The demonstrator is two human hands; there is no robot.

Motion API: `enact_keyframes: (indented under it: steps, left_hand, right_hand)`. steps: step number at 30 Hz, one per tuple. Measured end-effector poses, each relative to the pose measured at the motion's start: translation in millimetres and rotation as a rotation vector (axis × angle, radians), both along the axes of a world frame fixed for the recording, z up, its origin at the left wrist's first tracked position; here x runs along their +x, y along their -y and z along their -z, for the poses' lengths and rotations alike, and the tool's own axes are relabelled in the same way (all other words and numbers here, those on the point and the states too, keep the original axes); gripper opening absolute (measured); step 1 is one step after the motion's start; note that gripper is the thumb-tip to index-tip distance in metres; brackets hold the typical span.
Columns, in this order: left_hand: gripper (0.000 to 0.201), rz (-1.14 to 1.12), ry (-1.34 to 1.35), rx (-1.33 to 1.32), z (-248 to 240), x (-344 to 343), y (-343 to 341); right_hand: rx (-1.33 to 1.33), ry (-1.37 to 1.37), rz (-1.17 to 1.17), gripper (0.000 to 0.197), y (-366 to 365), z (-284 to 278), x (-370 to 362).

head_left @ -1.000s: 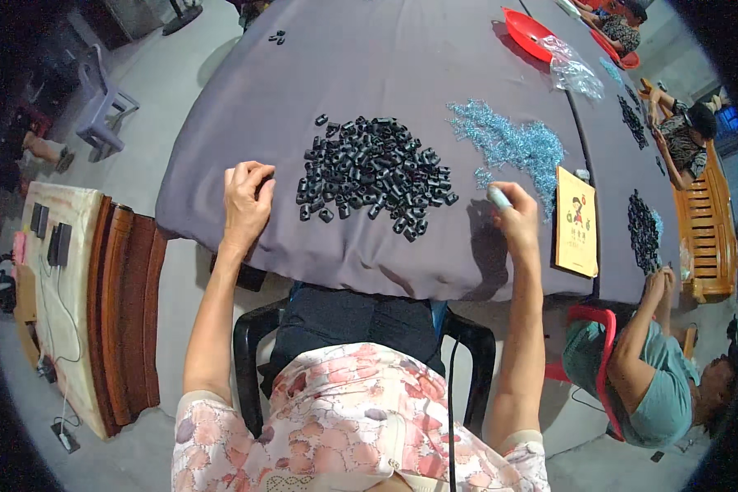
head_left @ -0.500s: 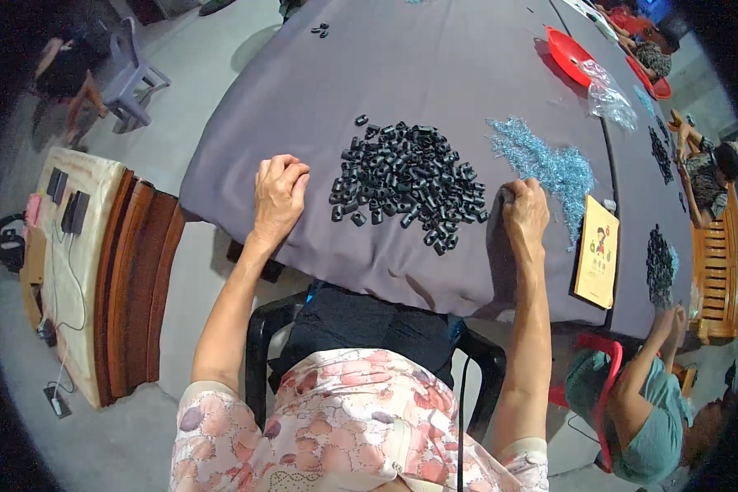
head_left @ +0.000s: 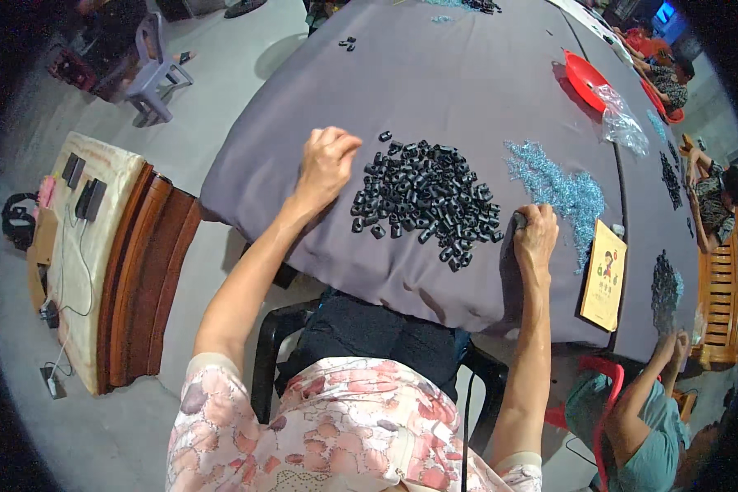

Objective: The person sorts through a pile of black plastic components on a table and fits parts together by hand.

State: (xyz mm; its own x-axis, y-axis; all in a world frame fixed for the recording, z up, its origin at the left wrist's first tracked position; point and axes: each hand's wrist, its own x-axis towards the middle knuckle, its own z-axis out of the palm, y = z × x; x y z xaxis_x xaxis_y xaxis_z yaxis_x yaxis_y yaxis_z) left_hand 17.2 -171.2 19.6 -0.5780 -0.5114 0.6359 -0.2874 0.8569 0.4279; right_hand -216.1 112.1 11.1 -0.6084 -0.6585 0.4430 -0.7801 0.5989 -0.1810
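A pile of small black plastic tubular pieces [head_left: 426, 197] lies on the grey cloth in front of me. My left hand [head_left: 326, 168] is just left of the pile, above the cloth, with its fingers pinched together. Whatever those fingers hold, if anything, is hidden. On the pile's right side, my right hand [head_left: 536, 238] is closed low over the cloth, and something small and dark shows at its fingertips. Beyond that hand spreads a heap of tiny shiny blue-silver pieces [head_left: 562, 184], too small to make out singly.
A yellow booklet [head_left: 604, 275] lies right of my right hand. Farther back are a red basin [head_left: 584, 80] and a clear plastic bag [head_left: 625, 123]. A few loose black pieces [head_left: 348, 43] lie far off. Other people sit along the right; a marble-topped stand [head_left: 98, 197] is at the left.
My left hand has moved right and farther from me, nearer the black pile. The right hand stays closed in about the same place on the cloth. The whole view has shifted slightly.
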Motion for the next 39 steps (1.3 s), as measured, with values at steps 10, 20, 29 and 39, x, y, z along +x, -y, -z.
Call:
enact_keyframes:
  steps: [10,20,29,39]
  left_hand:
    - [0.020,0.074,0.342,0.034,21,-62,34]
    - [0.012,0.078,0.240,0.112,21,-55,28]
    - [0.011,0.508,-0.249,1.199,-5,-42,-132]
    - [0.024,0.598,-0.113,1.405,4,-58,-194]
  right_hand:
    - [-0.268,0.084,-0.043,0.024,-19,-9,28]
    - [-0.637,0.606,-0.092,0.025,-29,7,47]
    - [-0.997,1.119,-0.151,0.021,-37,9,57]
    - [-0.876,1.221,-0.290,0.015,-32,-3,71]
